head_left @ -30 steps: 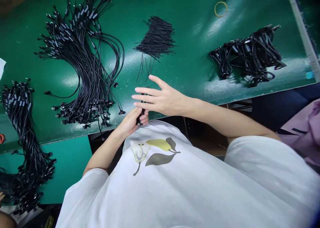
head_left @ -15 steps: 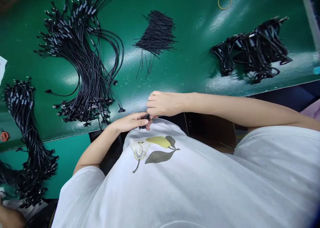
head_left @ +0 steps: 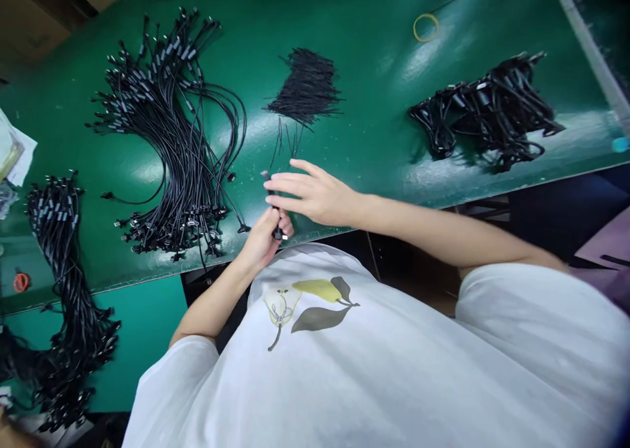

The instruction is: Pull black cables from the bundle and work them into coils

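I have the left hand (head_left: 263, 238) closed around a black cable (head_left: 278, 233) by the table (head_left: 367, 153). At its two o'clock the right hand (head_left: 319, 197) hangs mostly open, fingers spread; whether they touch the cable I cannot tell. Ties (head_left: 306, 86) lie at twelve, loose cables (head_left: 177, 162) at ten.
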The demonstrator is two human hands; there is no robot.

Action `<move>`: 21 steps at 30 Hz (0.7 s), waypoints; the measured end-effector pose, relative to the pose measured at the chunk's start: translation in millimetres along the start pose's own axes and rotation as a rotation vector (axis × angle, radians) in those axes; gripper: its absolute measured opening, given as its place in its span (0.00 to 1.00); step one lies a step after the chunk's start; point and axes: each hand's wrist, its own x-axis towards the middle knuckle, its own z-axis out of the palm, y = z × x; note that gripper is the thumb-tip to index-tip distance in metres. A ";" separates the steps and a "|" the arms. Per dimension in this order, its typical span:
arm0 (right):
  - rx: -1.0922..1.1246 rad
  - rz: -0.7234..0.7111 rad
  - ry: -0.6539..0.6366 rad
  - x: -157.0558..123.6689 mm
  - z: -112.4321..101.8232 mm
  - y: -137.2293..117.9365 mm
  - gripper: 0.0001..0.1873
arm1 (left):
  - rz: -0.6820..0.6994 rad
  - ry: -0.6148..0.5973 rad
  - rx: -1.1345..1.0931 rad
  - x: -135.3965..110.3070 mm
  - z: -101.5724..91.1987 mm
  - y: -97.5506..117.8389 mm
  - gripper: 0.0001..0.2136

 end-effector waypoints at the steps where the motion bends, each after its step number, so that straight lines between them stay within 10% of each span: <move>1: 0.030 0.145 0.074 0.6 6.3 -7.1 0.14 | 0.117 0.080 -0.037 5.6 0.3 0.7 0.12; 4: 0.147 0.455 0.137 1.1 32.8 -32.0 0.19 | 0.324 0.223 -0.110 19.9 -2.3 5.5 0.11; 8: 0.149 0.528 0.118 4.4 62.0 -49.5 0.15 | 0.381 0.288 -0.132 25.7 -5.4 9.5 0.10; 21: -0.216 -0.152 0.039 14.4 62.7 -26.1 0.15 | 0.135 0.390 -0.105 26.7 -8.1 13.9 0.14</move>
